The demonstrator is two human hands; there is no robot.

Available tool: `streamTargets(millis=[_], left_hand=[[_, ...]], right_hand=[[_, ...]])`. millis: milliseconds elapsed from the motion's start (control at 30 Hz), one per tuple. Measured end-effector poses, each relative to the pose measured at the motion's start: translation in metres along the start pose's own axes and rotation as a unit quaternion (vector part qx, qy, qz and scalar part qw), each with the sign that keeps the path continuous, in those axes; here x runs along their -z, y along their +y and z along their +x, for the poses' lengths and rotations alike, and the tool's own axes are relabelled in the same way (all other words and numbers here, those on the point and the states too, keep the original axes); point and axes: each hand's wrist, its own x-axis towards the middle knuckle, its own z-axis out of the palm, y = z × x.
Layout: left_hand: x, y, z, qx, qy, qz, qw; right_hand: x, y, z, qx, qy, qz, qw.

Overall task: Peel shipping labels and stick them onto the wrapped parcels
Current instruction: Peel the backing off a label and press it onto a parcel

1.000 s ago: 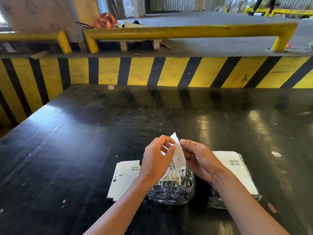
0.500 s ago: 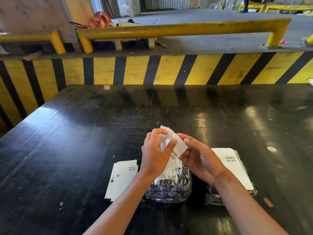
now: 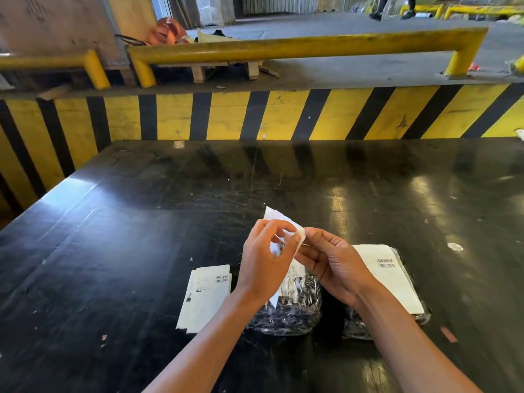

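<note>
Black table (image 3: 141, 251): left hand (image 3: 263, 265) and right hand (image 3: 337, 265) pinch a label (image 3: 279, 219), seemingly peeling, above a wrapped parcel (image 3: 295, 313).

left hand (image 3: 263, 268) + right hand (image 3: 331, 262): both pinch label (image 3: 283, 222) over clear-wrapped parcel (image 3: 295, 313) | label stack (image 3: 207, 296) left of it | labelled parcel (image 3: 397, 282) right | black tabletop (image 3: 141, 222)

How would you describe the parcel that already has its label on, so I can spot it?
On the black table, look right of both hands. The wrapped parcel beside the right hand wears a flat white label on top, while the middle parcel shows bare shiny wrap.
</note>
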Motion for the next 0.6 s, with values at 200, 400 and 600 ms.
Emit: streamTargets(millis=[200, 400, 600], left_hand=[[0.004, 0.006, 0.000, 0.006, 0.010, -0.041, 0.999], [0.004, 0.009, 0.001, 0.020, 0.007, -0.060, 0.998], [0.004, 0.012, 0.000, 0.011, 0.000, -0.062, 0.998]], right_hand=[[-0.003, -0.001, -0.004, 0.003, -0.040, 0.015, 0.999], [-0.004, -0.002, -0.005, 0.013, -0.043, 0.010, 0.999], [-0.002, -0.003, -0.005, 0.021, -0.050, -0.022, 0.998]])
